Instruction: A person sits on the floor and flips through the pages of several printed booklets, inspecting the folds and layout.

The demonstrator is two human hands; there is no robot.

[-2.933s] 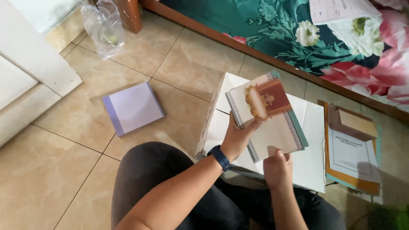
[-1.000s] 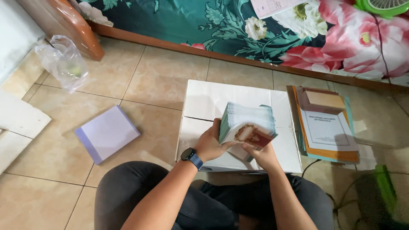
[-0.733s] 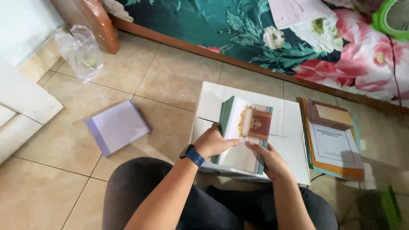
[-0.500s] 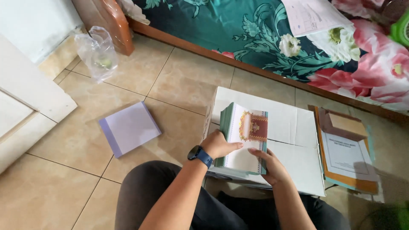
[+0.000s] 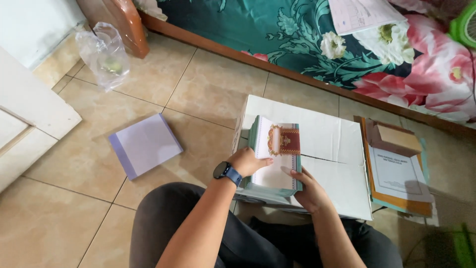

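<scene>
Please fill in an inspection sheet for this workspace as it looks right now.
Surface: white cardboard box, closed, on the beige tiled floor.
Job's things: stack of booklets with green edges, resting on the box.
Clutter: lilac-edged pad; clear plastic bag; orange folders beside the box.
Grippers: left hand and right hand both grip the stack.
Cables: nothing seen.
Surroundings: floral bedspread; white door.
</scene>
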